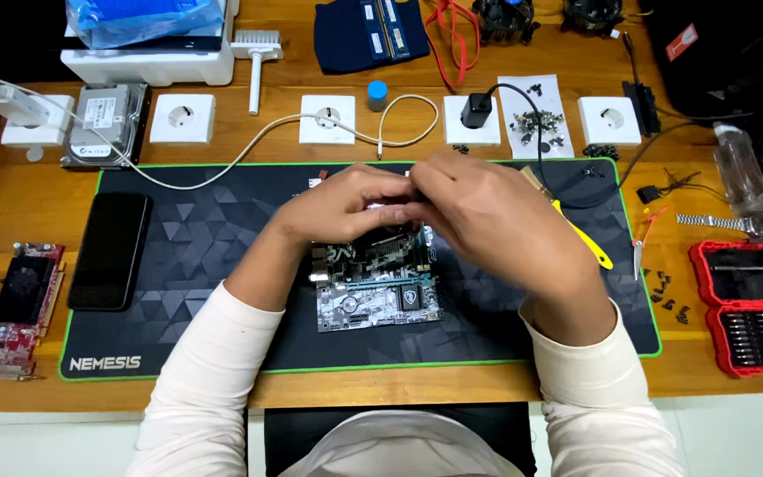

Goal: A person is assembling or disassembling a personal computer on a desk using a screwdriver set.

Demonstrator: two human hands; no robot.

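Cream sleeves, nearest the viewer, lead to both hands meeting over a small motherboard point(380, 291) lying flat mid-mat on the wooden bench point(11, 190). Left hand point(342, 208) and right hand point(487, 216): fingers curled together on a small silvery part above the board's far edge; what it is cannot be told. Board: judged stiff, light, fragile; best held by its bare edges. Dark desk mat point(187, 238), green-trimmed. Black phone point(109, 250) left, red graphics card point(19, 305) beyond. Yellow-handled tool point(586, 238) right; red bit case point(752, 305) at bench edge. Open room: mat's left portion.
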